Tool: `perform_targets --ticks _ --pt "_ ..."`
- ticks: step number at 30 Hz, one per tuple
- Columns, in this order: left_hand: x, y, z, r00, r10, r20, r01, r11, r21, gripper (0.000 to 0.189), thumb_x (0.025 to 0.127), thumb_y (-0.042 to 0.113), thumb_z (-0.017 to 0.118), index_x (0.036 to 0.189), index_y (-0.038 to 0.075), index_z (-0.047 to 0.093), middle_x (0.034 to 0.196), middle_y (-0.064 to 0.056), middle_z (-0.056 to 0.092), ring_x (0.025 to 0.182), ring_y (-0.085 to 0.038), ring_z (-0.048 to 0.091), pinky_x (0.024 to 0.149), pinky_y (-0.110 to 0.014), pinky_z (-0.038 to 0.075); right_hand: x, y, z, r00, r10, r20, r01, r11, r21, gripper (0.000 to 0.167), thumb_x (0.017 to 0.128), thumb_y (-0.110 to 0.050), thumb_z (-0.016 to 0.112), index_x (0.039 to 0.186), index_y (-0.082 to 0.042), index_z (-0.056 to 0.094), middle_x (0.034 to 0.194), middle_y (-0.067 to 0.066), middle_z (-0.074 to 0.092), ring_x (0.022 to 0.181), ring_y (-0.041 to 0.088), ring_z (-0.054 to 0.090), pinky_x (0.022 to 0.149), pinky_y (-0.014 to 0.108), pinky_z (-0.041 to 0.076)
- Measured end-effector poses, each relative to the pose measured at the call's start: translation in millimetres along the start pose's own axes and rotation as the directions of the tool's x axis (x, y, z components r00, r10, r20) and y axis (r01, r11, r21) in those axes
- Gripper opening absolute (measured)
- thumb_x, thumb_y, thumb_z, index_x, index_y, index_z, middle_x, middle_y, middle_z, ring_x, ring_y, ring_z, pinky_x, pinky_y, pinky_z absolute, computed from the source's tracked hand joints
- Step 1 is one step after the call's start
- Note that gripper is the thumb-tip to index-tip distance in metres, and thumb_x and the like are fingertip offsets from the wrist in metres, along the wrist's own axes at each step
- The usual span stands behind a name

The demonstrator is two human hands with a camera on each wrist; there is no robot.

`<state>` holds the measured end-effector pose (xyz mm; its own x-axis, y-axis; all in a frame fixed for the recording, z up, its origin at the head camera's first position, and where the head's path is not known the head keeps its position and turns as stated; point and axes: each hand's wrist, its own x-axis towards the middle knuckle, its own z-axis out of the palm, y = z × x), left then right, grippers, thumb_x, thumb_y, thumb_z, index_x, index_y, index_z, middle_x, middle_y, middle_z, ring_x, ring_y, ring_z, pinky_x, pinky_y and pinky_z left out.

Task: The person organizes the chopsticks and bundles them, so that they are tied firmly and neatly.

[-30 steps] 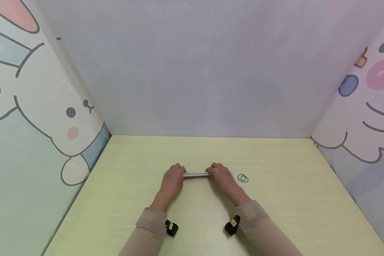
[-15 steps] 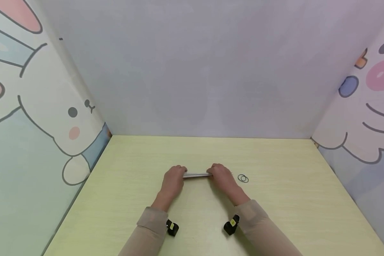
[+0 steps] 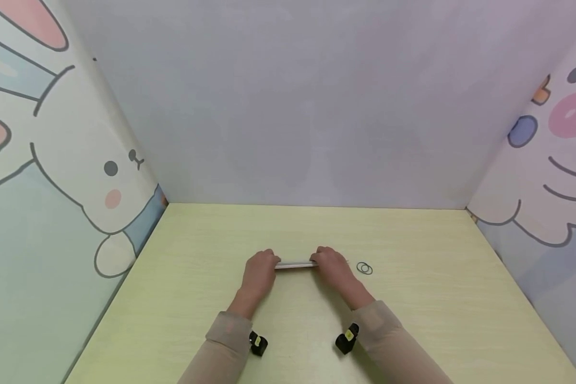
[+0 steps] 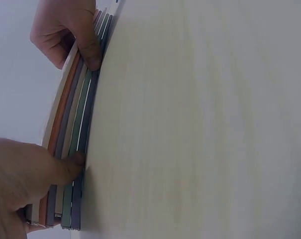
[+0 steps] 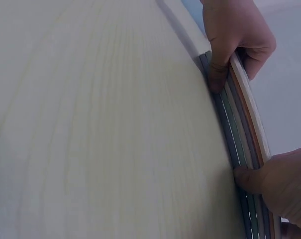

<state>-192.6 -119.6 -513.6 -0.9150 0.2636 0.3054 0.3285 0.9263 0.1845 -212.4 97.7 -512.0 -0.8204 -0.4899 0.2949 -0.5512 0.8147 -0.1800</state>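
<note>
A bundle of long thin sticks lies crosswise between my two hands, pale from above in the head view. From the side, the left wrist view shows its layers as orange, grey, beige, green and dark blue sticks. My left hand grips the left end, thumb on the near side and fingers behind. The right hand pinches the bundle towards its right end in the same way. In the right wrist view the sticks run low along the tabletop. Palms and fingers hide parts of both ends.
Two thin dark rings, like rubber bands, lie overlapping just right of the right hand. The pale wooden table meets a plain grey back wall. Cartoon-printed side walls stand left and right.
Both hands have shifted very slightly towards the person along with the bundle, the left one a little more. Their hold stays the same, and the rings have not moved.
</note>
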Motion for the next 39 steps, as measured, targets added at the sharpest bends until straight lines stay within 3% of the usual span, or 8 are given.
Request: perform_targets --ticks 4,8,17,23,30,39 --pt "-0.2 -2.1 -0.8 1.000 0.014 -0.026 -0.014 1.000 -0.002 0.032 0.076 -0.014 0.073 0.091 0.012 0.082 0.087 -0.002 0.076 0.079 -0.021 0.073 0.067 -0.034 0.057 -0.3 0.2 0.2 1.000 -0.007 0.010 0.007 1.000 -0.009 0.013 0.081 0.001 0.081 0.090 -0.008 0.078 0.085 0.005 0.067 0.078 0.021 0.066 0.067 0.033 0.056" --pt "0.7 -3.7 -3.3 0.999 0.038 -0.039 -0.038 0.999 0.016 0.038 0.074 -0.016 0.070 0.087 0.017 0.083 0.084 -0.001 0.077 0.071 -0.020 0.072 0.059 -0.033 0.055 0.3 0.0 -1.2 1.000 -0.005 0.025 0.005 1.000 -0.005 0.015 0.080 0.004 0.081 0.087 -0.009 0.079 0.082 0.004 0.067 0.076 0.019 0.065 0.065 0.031 0.055" --pt "2.2 -2.7 -6.0 1.000 0.019 -0.024 -0.019 1.000 0.012 0.029 0.073 -0.013 0.075 0.081 0.014 0.081 0.078 -0.001 0.076 0.064 -0.016 0.069 0.055 -0.032 0.053 2.7 -2.8 -2.0 0.998 0.031 0.062 -0.032 0.999 0.016 0.010 0.084 0.001 0.079 0.091 -0.006 0.076 0.081 0.005 0.066 0.076 0.022 0.066 0.065 0.034 0.055" --pt "-0.1 -0.5 -2.0 0.999 0.036 0.028 -0.037 0.999 0.030 0.023 0.077 -0.010 0.076 0.095 0.006 0.077 0.087 -0.007 0.074 0.077 -0.025 0.069 0.066 -0.036 0.054 1.9 -0.5 3.2 1.000 0.006 0.029 -0.005 1.000 -0.022 0.011 0.083 -0.008 0.082 0.092 -0.006 0.074 0.080 0.005 0.065 0.074 0.023 0.065 0.063 0.036 0.053" --pt "-6.4 1.4 1.3 0.993 0.040 0.115 -0.055 0.989 0.136 0.014 0.091 0.004 0.072 0.104 0.007 0.067 0.092 -0.007 0.062 0.082 -0.023 0.056 0.069 -0.035 0.045 -1.1 1.2 6.1 0.999 -0.054 -0.011 0.053 0.997 -0.061 0.014 0.083 -0.006 0.082 0.093 -0.007 0.073 0.084 0.005 0.066 0.075 0.024 0.064 0.063 0.036 0.052" --pt "-2.3 0.4 -14.9 0.983 0.046 0.176 -0.075 0.984 0.161 0.014 0.094 0.004 0.067 0.106 0.008 0.061 0.087 -0.005 0.062 0.077 -0.023 0.053 0.074 -0.039 0.041 -3.0 -1.0 1.9 0.999 -0.030 -0.045 0.028 0.998 -0.055 0.023 0.086 -0.013 0.080 0.097 -0.010 0.061 0.083 0.004 0.068 0.074 0.023 0.065 0.070 0.043 0.045"
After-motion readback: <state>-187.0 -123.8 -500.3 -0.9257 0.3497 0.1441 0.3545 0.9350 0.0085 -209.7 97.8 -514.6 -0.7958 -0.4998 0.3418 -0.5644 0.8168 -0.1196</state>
